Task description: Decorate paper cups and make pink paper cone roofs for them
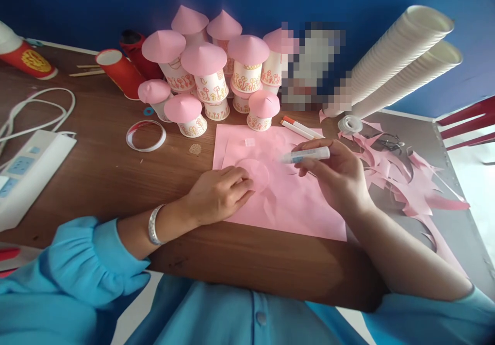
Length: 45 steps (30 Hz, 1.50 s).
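A pink paper sheet lies on the brown table in front of me. On it sits a cut pink paper circle. My left hand rests on the sheet with its fingers curled down onto the circle's left edge. My right hand hovers over the sheet's right side, closed around a white glue stick that points left toward the circle.
Paper-cup mushrooms with pink cone caps stand stacked at the back. Two long stacks of white cups lean at the right. Pink scraps, scissors, a tape roll, a paper ring, red cups and a power strip surround the sheet.
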Each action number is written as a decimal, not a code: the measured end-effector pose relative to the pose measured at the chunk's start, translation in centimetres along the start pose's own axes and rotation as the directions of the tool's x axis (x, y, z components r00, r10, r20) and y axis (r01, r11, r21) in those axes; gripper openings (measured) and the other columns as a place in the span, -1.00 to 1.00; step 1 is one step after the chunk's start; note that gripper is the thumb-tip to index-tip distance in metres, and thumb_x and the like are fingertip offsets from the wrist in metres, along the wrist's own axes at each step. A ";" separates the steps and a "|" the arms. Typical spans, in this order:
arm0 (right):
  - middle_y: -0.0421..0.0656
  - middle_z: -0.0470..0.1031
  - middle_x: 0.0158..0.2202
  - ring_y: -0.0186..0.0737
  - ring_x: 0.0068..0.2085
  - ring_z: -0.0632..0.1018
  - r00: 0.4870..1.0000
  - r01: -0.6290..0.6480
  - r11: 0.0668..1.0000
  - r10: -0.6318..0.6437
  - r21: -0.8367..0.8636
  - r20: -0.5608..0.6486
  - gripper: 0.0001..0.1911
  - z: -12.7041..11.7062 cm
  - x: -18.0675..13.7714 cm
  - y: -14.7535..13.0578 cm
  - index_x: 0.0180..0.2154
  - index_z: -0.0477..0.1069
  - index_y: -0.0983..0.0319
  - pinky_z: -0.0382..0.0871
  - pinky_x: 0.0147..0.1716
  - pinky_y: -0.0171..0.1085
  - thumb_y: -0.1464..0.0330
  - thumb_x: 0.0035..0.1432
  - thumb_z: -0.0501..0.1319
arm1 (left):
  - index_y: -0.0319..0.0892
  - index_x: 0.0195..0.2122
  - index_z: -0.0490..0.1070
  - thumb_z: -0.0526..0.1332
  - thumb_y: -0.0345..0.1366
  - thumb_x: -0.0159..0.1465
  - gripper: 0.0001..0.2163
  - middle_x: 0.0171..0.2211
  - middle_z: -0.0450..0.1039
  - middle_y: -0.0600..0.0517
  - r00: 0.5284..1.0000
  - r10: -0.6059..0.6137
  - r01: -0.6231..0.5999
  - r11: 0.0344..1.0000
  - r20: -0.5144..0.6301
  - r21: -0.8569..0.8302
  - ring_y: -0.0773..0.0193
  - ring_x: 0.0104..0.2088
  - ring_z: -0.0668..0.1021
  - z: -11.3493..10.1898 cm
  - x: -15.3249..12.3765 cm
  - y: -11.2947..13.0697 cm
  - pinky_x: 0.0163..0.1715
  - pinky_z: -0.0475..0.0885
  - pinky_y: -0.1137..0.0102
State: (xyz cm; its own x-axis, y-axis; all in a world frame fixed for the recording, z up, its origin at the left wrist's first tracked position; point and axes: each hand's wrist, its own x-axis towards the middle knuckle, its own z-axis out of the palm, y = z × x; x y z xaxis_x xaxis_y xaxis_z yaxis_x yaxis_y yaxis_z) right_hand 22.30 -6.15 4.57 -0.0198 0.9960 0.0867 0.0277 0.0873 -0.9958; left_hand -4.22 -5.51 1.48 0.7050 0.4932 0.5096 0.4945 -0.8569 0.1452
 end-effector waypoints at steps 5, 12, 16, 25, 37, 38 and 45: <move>-0.15 0.58 -0.25 -0.23 -0.29 0.56 0.971 0.187 0.890 -0.104 -0.415 0.214 -0.89 1.6 0.5 -0.7 -0.18 0.51 0.18 0.50 -0.32 -0.24 0.33 0.25 0.34 | -0.27 -0.08 0.48 0.19 -0.40 0.42 -0.88 -0.22 0.58 -0.08 0.999 0.024 -0.027 0.996 0.044 0.080 0.20 -0.25 0.64 0.6 -0.7 0.1 -0.29 0.62 0.33; -0.13 0.52 -0.25 -0.24 -0.32 0.52 0.871 0.467 0.672 -0.236 -0.575 0.432 -0.97 3.0 2.0 0.9 -0.21 0.43 0.20 0.41 -0.29 -0.23 0.38 0.35 0.23 | -0.25 -0.10 0.50 0.20 -0.32 0.42 -0.87 -0.16 0.58 -0.12 0.993 -0.040 0.026 0.992 0.113 0.122 0.13 -0.24 0.61 0.8 -0.5 -0.5 -0.29 0.61 0.25; -0.10 0.53 -0.24 -0.21 -0.30 0.50 0.830 0.521 0.624 -0.212 -0.583 0.515 -0.91 3.3 2.4 1.6 -0.19 0.42 0.21 0.38 -0.25 -0.21 0.35 0.41 0.19 | -0.25 -0.12 0.52 0.18 -0.31 0.44 -0.85 -0.21 0.59 -0.11 0.992 -0.044 0.030 0.992 0.116 0.121 0.13 -0.26 0.59 0.8 -0.5 -0.6 -0.32 0.59 0.25; -0.07 0.53 -0.26 -0.18 -0.29 0.50 0.801 0.558 0.568 -0.180 -0.605 0.570 -0.84 3.6 2.6 1.7 -0.21 0.42 0.24 0.35 -0.27 -0.22 0.30 0.44 0.18 | -0.28 -0.22 0.54 0.19 -0.36 0.42 -0.85 -0.28 0.58 -0.09 0.997 -0.016 0.006 0.993 0.080 0.120 0.15 -0.28 0.60 1.0 -0.3 -0.6 -0.37 0.59 0.28; -0.07 0.56 -0.24 -0.14 -0.25 0.53 0.816 0.546 0.511 -0.145 -0.663 0.560 -0.86 2.4 2.6 1.5 -0.22 0.43 0.21 0.32 -0.29 -0.20 0.31 0.43 0.18 | -0.24 -0.20 0.53 0.16 -0.38 0.44 -0.85 -0.29 0.57 -0.05 0.995 -0.030 0.018 0.992 0.097 0.126 0.17 -0.29 0.56 0.9 -0.3 -0.6 -0.39 0.54 0.29; -0.07 0.57 -0.23 -0.13 -0.25 0.54 0.815 0.547 0.508 -0.141 -0.666 0.562 -0.87 2.4 2.6 1.5 -0.22 0.43 0.20 0.33 -0.28 -0.19 0.32 0.42 0.19 | -0.23 -0.21 0.53 0.16 -0.38 0.43 -0.85 -0.30 0.57 -0.05 0.995 -0.027 0.015 0.992 0.094 0.127 0.17 -0.29 0.56 0.9 -0.2 -0.6 -0.39 0.54 0.30; -0.07 0.58 -0.23 -0.13 -0.25 0.54 0.816 0.545 0.496 -0.131 -0.676 0.563 -0.91 1.7 2.7 1.1 -0.22 0.45 0.21 0.37 -0.26 -0.16 0.36 0.38 0.21 | -0.24 -0.21 0.53 0.18 -0.41 0.42 -0.87 -0.30 0.54 -0.04 0.997 -0.022 0.015 0.996 0.078 0.090 0.17 -0.29 0.57 0.9 -0.2 -0.6 -0.37 0.54 0.29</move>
State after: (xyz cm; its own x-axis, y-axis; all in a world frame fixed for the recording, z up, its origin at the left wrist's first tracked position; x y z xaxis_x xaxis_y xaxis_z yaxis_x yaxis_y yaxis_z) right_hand 20.60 -3.39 3.70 -0.5821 0.7919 0.1844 0.6783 0.5981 -0.4268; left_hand -4.21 -4.96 0.49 0.7316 0.5223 0.4382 0.5487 -0.8325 0.0764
